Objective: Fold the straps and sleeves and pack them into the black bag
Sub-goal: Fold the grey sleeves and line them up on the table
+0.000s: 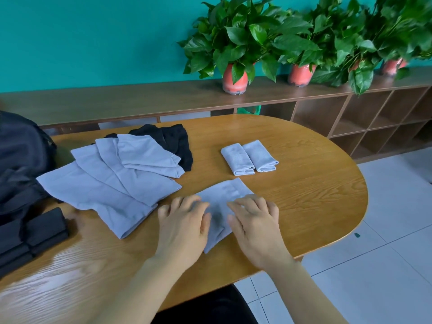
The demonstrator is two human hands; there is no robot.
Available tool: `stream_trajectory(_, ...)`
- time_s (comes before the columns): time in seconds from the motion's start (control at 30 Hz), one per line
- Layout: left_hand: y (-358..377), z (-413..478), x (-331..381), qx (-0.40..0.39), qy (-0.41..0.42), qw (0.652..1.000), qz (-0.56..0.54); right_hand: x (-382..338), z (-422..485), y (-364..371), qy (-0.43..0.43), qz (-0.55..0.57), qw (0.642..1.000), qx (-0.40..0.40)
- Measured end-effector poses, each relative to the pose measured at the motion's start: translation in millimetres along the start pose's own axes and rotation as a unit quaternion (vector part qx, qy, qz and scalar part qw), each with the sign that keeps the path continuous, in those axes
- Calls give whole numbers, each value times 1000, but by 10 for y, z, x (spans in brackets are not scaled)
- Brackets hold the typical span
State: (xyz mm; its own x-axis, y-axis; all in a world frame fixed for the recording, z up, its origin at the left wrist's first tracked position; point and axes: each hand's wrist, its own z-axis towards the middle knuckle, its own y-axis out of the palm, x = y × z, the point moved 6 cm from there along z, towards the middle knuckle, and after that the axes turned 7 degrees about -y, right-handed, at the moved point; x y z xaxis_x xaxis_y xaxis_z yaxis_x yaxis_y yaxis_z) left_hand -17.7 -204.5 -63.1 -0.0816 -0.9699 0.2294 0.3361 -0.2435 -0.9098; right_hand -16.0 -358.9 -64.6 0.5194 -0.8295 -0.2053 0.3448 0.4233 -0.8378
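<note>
A grey sleeve [224,195] lies flat on the wooden table [315,195] in front of me. My left hand [184,223] rests on its left side and my right hand [254,220] rests on its right side, fingers straight and spread on the cloth. Two folded grey sleeves [249,157] sit side by side farther back. To the left lies a fanned pile of unfolded grey sleeves [105,181], with black sleeves [173,136] behind it. The black bag [21,160] stands at the far left edge. Folded black pieces [35,232] lie in front of the bag.
A long low wooden shelf unit [350,113] runs behind the table along the teal wall, with several potted plants [236,43] on top. The table's rounded end is at the right, above a white tiled floor [374,265].
</note>
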Motion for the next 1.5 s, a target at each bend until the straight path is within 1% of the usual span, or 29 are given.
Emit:
stream_trajectory(0.07, 27, 27, 184, -31, -2, 1000, 2, 145, 171, 59, 4, -42, 999, -5)
stream_trajectory(0.13, 122, 71, 282, -78, -33, 996, 24, 252, 311, 161, -4, -87, 995, -40)
stream_trajectory(0.23, 198, 123, 361, -94, -44, 991, 83, 349, 401, 315, -26, -124, 986, -109)
stream_trajectory(0.3, 183, 154, 377, -94, -38, 990, 96, 396, 384, 303, -23, -134, 985, -106)
stream_trajectory(0.4, 225, 171, 330, -74, 5, 994, 79, 411, 271, 196, -10, -148, 986, -80)
stream_trajectory(0.5, 305, 230, 246, -78, 89, 990, 74, 370, 104, 89, 11, -144, 988, -51)
stream_trajectory(0.6, 325, 294, 173, -125, 144, 977, 95, 292, -47, 40, 32, -154, 987, -43)
stream_trajectory(0.67, 340, 340, 134, -150, 165, 971, 89, 250, -109, 37, 39, -160, 985, -48)
stream_trajectory(0.73, 330, 342, 132, -140, 199, 965, 95, 219, -146, 25, 42, -166, 984, -52)
stream_trajectory(0.8, 308, 329, 137, -109, 219, 964, 107, 193, -157, 19, 44, -168, 983, -59)
stream_trajectory(0.9, 311, 299, 124, -94, 200, 970, 105, 199, -148, 8, 47, -157, 984, -65)
stream_trajectory(0.97, 254, 232, 155, -79, 170, 979, 84, 242, -112, -50, 48, -126, 990, -39)
stream_trajectory(1.03, 169, 94, 207, -55, 124, 990, 43, 274, -38, -95, 26, -94, 995, -20)
stream_trajectory(1.1, 117, -85, 277, -24, 83, 996, -5, 302, 50, -61, -13, -73, 997, -36)
stream_trajectory(1.2, 103, -322, 373, 18, 75, 997, 1, 387, 117, 52, -41, -64, 992, -102)
stream_trajectory(1.27, 111, -361, 314, 4, 54, 998, 20, 470, 95, 75, -29, -61, 987, -146)
stream_trajectory(1.33, 117, -326, 180, -9, 51, 998, 40, 515, 12, 36, -15, -49, 986, -157)
stream_trajectory(1.5, 170, -175, -143, -73, 85, 993, 40, 334, -302, -142, -15, -58, 994, -90)
